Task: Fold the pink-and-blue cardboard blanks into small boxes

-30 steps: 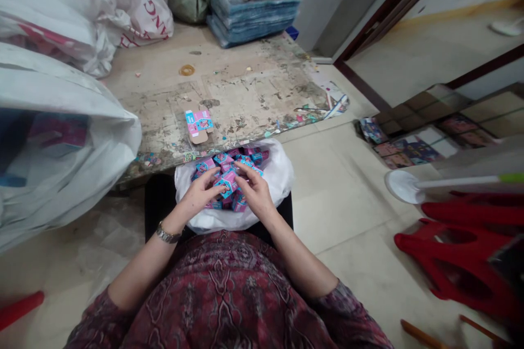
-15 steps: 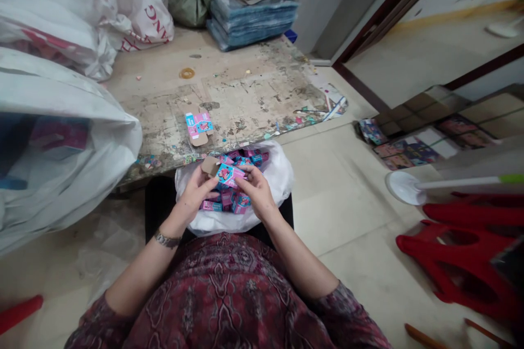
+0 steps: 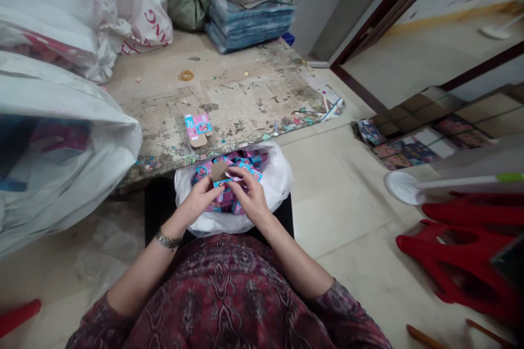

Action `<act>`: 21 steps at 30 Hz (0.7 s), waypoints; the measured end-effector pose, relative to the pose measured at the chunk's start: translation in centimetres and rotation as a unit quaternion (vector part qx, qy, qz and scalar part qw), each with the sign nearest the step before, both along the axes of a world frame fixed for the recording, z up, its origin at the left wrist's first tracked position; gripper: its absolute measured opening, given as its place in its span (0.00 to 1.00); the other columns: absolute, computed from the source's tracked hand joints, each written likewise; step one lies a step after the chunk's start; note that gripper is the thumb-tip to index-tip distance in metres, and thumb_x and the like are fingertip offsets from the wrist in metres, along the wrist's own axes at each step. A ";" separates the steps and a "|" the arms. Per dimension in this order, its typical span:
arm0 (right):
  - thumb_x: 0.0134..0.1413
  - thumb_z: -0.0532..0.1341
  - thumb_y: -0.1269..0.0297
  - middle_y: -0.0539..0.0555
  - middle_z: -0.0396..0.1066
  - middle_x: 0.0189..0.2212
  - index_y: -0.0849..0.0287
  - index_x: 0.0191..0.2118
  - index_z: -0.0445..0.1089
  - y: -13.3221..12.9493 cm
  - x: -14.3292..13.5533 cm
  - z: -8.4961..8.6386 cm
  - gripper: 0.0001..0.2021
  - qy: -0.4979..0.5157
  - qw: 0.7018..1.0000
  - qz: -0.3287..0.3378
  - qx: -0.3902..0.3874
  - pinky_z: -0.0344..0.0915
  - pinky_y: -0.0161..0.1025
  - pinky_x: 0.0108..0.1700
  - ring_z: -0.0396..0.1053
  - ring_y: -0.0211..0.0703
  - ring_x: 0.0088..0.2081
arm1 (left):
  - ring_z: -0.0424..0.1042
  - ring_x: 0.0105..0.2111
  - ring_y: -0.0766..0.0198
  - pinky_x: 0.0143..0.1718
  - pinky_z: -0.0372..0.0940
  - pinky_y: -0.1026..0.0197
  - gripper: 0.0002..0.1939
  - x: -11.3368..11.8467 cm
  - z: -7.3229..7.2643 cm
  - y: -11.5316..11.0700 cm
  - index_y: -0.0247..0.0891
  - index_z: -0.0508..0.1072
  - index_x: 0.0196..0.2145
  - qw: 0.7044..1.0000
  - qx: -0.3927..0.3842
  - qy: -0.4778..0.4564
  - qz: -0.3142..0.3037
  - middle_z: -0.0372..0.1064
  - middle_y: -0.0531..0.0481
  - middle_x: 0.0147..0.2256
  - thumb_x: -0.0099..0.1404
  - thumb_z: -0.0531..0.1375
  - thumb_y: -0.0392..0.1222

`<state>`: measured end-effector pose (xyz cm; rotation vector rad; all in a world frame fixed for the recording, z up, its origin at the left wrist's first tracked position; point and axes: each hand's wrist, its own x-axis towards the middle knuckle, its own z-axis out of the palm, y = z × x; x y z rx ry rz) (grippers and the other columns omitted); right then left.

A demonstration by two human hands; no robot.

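Observation:
Between my two hands is a small pink and blue carton [image 3: 221, 173] with its brown inner side showing. My left hand [image 3: 199, 200] pinches its left side, and my right hand [image 3: 250, 194] has its fingers closed on the right side. Under the hands, a white plastic bag [image 3: 278, 174] on my lap holds several small pink and blue boxes [image 3: 257, 159]. One flattened pink and blue carton [image 3: 198, 128] lies near the front edge of the worn table [image 3: 254, 87].
Large white sacks [image 3: 53, 98] crowd the left. A rubber ring [image 3: 185, 75] and a blue wrapped stack [image 3: 249, 24] are on the table. At the right are red stools [image 3: 450, 251], a white round-based stand [image 3: 403, 187] and packed boxes [image 3: 421, 147].
The carton between my hands has turned, so its brown inside faces up instead of the printed panel. My right hand has shifted slightly left. The view has moved a little.

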<state>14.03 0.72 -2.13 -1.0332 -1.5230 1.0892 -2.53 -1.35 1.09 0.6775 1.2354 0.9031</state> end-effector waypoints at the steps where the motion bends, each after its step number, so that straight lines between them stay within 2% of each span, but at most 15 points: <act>1: 0.61 0.62 0.62 0.55 0.77 0.48 0.51 0.50 0.74 -0.1 -0.1 0.0 0.12 -0.002 1.000 -0.004 0.011 0.73 0.42 0.47 0.75 0.45 0.49 | 0.74 0.42 0.56 0.30 0.73 0.61 0.29 0.2 0.0 -0.1 0.42 0.75 0.51 1.000 -0.005 -0.013 -0.003 0.76 0.47 0.46 0.51 0.73 0.47; 4: 0.61 0.62 0.63 0.54 0.79 0.43 0.52 0.46 0.76 -0.3 -0.6 -0.3 0.09 0.003 0.999 -0.033 0.026 0.72 0.45 0.49 0.75 0.46 0.46 | 0.74 0.44 0.55 0.35 0.74 0.59 0.27 1.0 -0.1 -0.4 0.42 0.75 0.51 0.997 -0.004 -0.076 0.034 0.75 0.46 0.48 0.54 0.72 0.49; 7: 0.60 0.63 0.62 0.54 0.78 0.42 0.52 0.44 0.77 -0.5 -0.9 -0.9 0.08 0.023 0.998 -0.053 0.004 0.73 0.45 0.48 0.75 0.47 0.45 | 0.73 0.49 0.53 0.43 0.73 0.55 0.24 1.6 -0.2 -0.6 0.41 0.75 0.51 0.987 0.010 -0.141 0.079 0.75 0.45 0.51 0.60 0.68 0.55; 11: 0.60 0.63 0.60 0.55 0.78 0.43 0.51 0.43 0.77 -0.6 -0.9 -1.0 0.08 0.036 0.998 -0.048 -0.029 0.72 0.47 0.49 0.74 0.48 0.47 | 0.71 0.54 0.50 0.46 0.73 0.52 0.22 1.9 -0.2 -0.6 0.44 0.75 0.53 0.981 0.010 -0.181 0.075 0.73 0.45 0.55 0.67 0.60 0.57; 16: 0.60 0.63 0.61 0.55 0.78 0.42 0.51 0.41 0.77 -0.6 -0.7 -0.1 0.07 0.025 0.999 -0.023 -0.022 0.69 0.50 0.55 0.73 0.49 0.47 | 0.72 0.52 0.49 0.44 0.73 0.53 0.18 1.9 -0.5 -0.5 0.41 0.77 0.48 0.985 -0.016 -0.138 0.107 0.76 0.45 0.50 0.62 0.63 0.49; 21: 0.62 0.59 0.61 0.54 0.77 0.37 0.52 0.36 0.75 -1.0 -0.8 0.4 0.07 0.017 1.000 -0.005 -0.014 0.69 0.46 0.51 0.74 0.47 0.44 | 0.73 0.47 0.50 0.39 0.71 0.55 0.14 1.6 -1.2 -0.6 0.41 0.77 0.43 0.993 0.007 -0.054 0.100 0.77 0.47 0.42 0.59 0.62 0.45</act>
